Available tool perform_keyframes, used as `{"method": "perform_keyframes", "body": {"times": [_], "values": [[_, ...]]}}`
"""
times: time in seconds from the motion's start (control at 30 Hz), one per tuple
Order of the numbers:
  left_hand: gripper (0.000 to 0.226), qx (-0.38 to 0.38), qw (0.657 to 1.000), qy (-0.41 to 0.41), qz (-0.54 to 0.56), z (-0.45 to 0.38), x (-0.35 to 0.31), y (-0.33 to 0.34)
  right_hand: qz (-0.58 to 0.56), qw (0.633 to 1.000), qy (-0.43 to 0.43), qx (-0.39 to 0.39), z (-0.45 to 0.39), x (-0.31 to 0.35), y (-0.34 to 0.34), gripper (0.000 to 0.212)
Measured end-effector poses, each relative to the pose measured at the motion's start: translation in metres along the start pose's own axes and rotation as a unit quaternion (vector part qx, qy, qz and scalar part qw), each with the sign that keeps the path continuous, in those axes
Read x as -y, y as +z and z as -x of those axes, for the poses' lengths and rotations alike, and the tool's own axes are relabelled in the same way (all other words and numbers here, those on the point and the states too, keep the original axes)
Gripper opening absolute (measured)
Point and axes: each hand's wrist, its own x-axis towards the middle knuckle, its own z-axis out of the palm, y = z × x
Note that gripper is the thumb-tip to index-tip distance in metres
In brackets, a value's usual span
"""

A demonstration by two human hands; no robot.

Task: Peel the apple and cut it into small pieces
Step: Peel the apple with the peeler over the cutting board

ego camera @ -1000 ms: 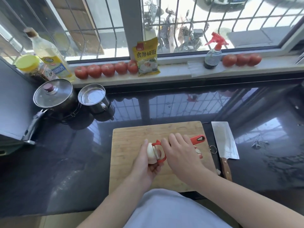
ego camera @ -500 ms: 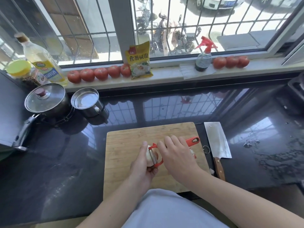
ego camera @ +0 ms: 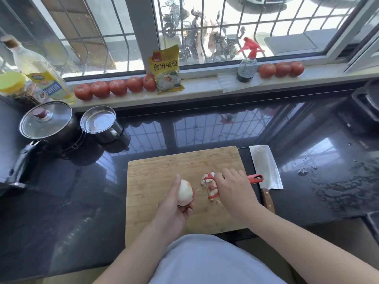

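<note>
The apple [ego camera: 185,192] is held above the board [ego camera: 160,173], near its middle. The side facing the camera is pale and bare; a strip of red skin shows along its right edge, so peeling is judged nearly done but not finished.

To do the step well: turn the apple so the red strip faces the peeler [ego camera: 211,186], keep the supporting thumb behind the blade's path, and draw short, shallow strokes away from the holding fingers. The bare flesh is likely slippery, so a firm grip is advised. Loose peel [ego camera: 213,190] lies on the board under the peeler head; it should be cleared aside before cutting begins.

Left hand [ego camera: 176,210]: fingers curled under and around the apple, thumb laid up its left side. It grips the fruit.

Right hand [ego camera: 232,189]: closed round the red peeler, well apart from the apple, with the handle end projecting past the board's right edge.

The cleaver [ego camera: 265,167] lies untouched on the worktop [ego camera: 205,128], just right of the board.
</note>
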Motion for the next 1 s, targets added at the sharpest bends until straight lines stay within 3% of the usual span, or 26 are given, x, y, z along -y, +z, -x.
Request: {"method": "perform_keyframes", "body": {"times": [0.1,0.27,0.33,0.4,0.47,0.7,0.8,0.93,1.0], "values": [[0.073,0.015,1.0,0.01,-0.014,-0.001,0.005,0.002,-0.07,0.987,-0.064,-0.131,0.005,0.017,-0.013,0.011],[0.044,0.027,0.999,0.035,-0.011,0.002,0.008,0.014,-0.067,0.981,-0.053,-0.172,0.0,0.035,-0.016,0.014],[0.039,0.008,0.999,0.026,0.028,0.004,0.005,0.014,-0.039,0.991,-0.028,-0.123,-0.002,0.023,-0.004,0.015],[0.039,0.012,0.998,0.021,0.049,0.008,0.001,0.013,0.01,1.0,0.016,-0.017,-0.002,0.003,0.012,0.005],[0.037,0.025,0.997,0.016,0.067,0.012,-0.002,0.01,0.042,0.994,0.066,0.076,0.001,-0.014,0.023,0.02],[0.033,0.071,0.992,-0.029,0.104,0.009,-0.008,-0.003,0.036,0.991,0.048,0.117,-0.001,-0.019,0.015,0.039],[0.045,0.085,0.992,-0.028,0.086,0.009,-0.008,-0.004,-0.038,0.996,0.014,0.073,-0.002,-0.015,0.002,0.041],[0.046,0.05,0.998,-0.005,0.045,0.009,-0.01,0.001,-0.063,0.989,-0.058,-0.119,0.007,0.012,-0.02,0.014],[0.043,0.027,0.999,0.009,0.02,0.008,-0.009,0.006,-0.055,0.984,-0.077,-0.153,0.009,0.027,-0.029,0.012]]}}
